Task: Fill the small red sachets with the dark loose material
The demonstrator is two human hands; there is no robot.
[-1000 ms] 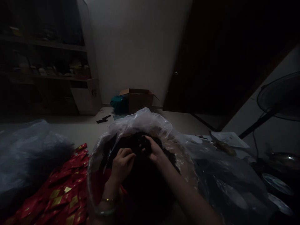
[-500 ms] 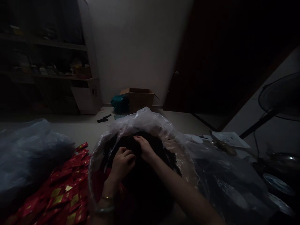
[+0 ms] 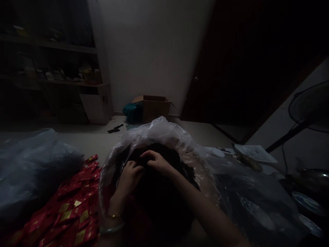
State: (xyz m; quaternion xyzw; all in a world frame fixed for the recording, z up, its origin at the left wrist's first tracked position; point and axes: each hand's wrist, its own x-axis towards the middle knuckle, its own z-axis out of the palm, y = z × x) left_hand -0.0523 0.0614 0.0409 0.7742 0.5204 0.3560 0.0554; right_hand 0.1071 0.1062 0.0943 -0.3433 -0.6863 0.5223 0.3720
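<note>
A big clear plastic bag (image 3: 164, 133) stands open in front of me, filled with dark stuff (image 3: 159, 195) that I cannot make out in the dim light. Both my hands are inside its mouth. My left hand (image 3: 130, 176) is curled, fingers pressed into the dark contents. My right hand (image 3: 156, 161) lies just beyond it, fingers pinched together on the same dark mass, touching the left hand's fingertips. Bangles sit on my left wrist (image 3: 113, 223).
Red and gold packets (image 3: 69, 212) lie heaped at the lower left, beside another bulky plastic bag (image 3: 28, 168). A cardboard box (image 3: 154, 106) and teal bag (image 3: 132, 113) stand by the far wall. A fan (image 3: 311, 109), papers (image 3: 254, 152) and plates (image 3: 305, 202) are at the right. Shelves (image 3: 51, 79) fill the left wall.
My right hand has drawn back toward the left hand, fingers now bunched over the dark contents. The left hand has shifted slightly left and forward. The view has tilted a little.
</note>
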